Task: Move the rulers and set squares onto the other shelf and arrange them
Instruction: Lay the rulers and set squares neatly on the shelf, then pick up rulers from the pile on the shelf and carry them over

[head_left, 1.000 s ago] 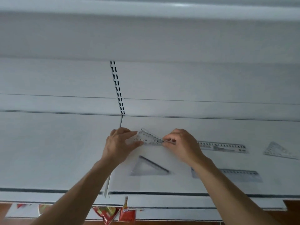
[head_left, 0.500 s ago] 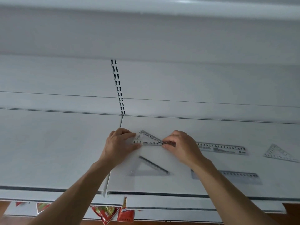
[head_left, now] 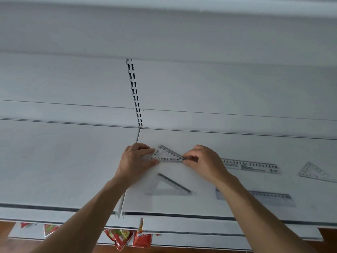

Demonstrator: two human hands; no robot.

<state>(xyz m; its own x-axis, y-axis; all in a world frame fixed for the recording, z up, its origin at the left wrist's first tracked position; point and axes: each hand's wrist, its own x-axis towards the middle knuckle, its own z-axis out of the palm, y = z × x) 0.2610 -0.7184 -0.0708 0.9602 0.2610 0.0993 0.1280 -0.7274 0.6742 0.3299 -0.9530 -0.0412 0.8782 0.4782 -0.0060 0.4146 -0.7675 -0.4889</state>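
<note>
Head view, looking down on a white shelf (head_left: 54, 161) that fills the frame, with a slotted upright (head_left: 135, 92) rising from its back edge at centre. Both hands meet at centre frame on a clear set square (head_left: 168, 155). The left hand (head_left: 138, 159) grips its blunt left end, fingers over the top and thumb under the lower edge. The right hand (head_left: 202, 162) pinches its sharp right tip between thumb and forefinger, the other fingers curled. The set square sits on the panel right of the shelf seam, just beside that seam; whether it lies flat or is raised slightly cannot be told. Its long axis runs left to right, almost level, the narrow point facing right and the slanted edge climbing to the upper left. Below it lies a second set square (head_left: 169, 187), apart from both hands. To the right are an upper ruler (head_left: 249, 165), a lower ruler (head_left: 273, 197) partly hidden by the right forearm, and a far set square (head_left: 315, 172) at the frame's right edge. Snack packets (head_left: 142, 238) hang below the shelf front. The step in hand looks like squaring or lifting this one piece (the task leaves the target shelf unnamed, though the panel left of the seam seems likely). The next move calls for a level, two-handed carry and a parallel set-down.
</note>
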